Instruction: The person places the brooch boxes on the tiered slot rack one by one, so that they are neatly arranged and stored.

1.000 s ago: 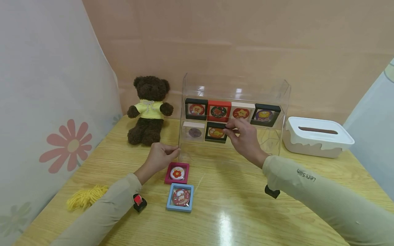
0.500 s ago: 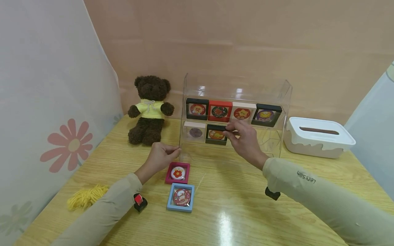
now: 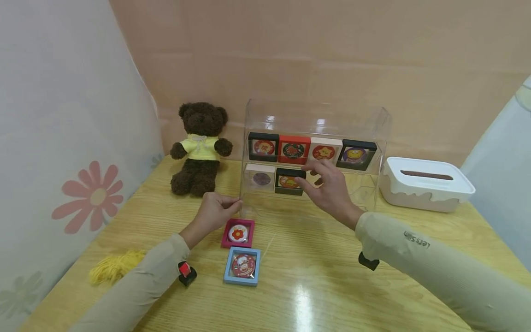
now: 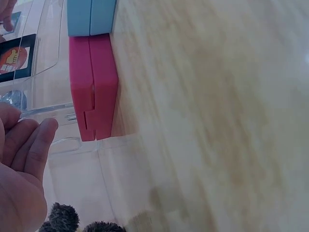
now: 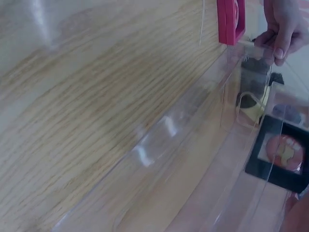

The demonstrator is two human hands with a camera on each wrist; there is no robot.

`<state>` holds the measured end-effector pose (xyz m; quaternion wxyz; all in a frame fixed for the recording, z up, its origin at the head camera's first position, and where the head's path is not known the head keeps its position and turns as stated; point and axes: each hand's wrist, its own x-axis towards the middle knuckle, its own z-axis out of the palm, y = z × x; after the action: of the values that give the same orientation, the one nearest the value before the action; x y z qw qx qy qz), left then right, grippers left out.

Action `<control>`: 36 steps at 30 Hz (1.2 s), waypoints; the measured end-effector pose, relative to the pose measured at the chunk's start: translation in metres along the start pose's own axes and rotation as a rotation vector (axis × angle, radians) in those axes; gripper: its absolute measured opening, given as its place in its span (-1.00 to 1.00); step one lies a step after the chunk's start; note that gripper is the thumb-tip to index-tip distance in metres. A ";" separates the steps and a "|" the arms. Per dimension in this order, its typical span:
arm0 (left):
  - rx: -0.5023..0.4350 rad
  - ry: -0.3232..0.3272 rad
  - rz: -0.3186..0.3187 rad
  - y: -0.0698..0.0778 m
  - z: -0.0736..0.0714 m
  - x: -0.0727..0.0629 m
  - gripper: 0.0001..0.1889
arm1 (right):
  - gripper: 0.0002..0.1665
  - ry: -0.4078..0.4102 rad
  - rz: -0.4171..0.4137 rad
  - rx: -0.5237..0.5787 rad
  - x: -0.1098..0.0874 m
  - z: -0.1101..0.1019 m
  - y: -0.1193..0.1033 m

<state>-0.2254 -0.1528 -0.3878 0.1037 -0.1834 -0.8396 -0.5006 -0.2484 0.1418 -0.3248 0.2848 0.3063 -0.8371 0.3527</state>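
My left hand [image 3: 219,212] pinches the left front edge of a clear acrylic display stand [image 3: 286,121] between thumb and fingers. My right hand [image 3: 331,190] hovers at the lower shelf, thumb and fingers parted, in front of the right side of a black-framed badge [image 3: 285,184]. Whether a fingertip still touches that frame I cannot tell. Left of it stands a white-framed badge [image 3: 260,178]. On the upper shelf are a black-framed badge [image 3: 263,147], a red-framed one [image 3: 294,150], a white-framed one [image 3: 325,149] and a black-framed one with a purple picture [image 3: 356,155].
On the table before the stand lie a pink-framed badge [image 3: 238,234] and a light blue-framed badge [image 3: 242,266]. A brown teddy bear [image 3: 201,147] sits at left, a white tissue box [image 3: 427,184] at right. Yellow yarn [image 3: 116,267] lies by the left sleeve.
The right hand's thumb and fingers have come apart from their pinch on the lower black-framed badge, which stays on the shelf. The left hand keeps its pinch on the stand.
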 end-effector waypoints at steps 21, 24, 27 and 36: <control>-0.003 0.032 0.001 -0.002 -0.003 0.002 -0.81 | -0.55 -0.475 0.401 0.481 -0.079 0.039 -0.086; 0.019 0.045 0.016 -0.002 -0.002 0.002 -0.79 | -0.40 -0.565 0.438 0.475 -0.091 0.048 -0.089; 0.021 0.043 0.011 -0.001 -0.001 0.002 -0.78 | -0.26 -0.633 0.444 0.433 -0.100 0.055 -0.088; 0.014 0.053 -0.005 0.001 0.000 0.002 -0.75 | -0.10 -0.695 0.432 0.370 -0.101 0.065 -0.088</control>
<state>-0.2269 -0.1519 -0.3867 0.1262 -0.1673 -0.8405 -0.4996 -0.1369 0.0734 -0.3963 -0.1532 0.2707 -0.8506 0.4239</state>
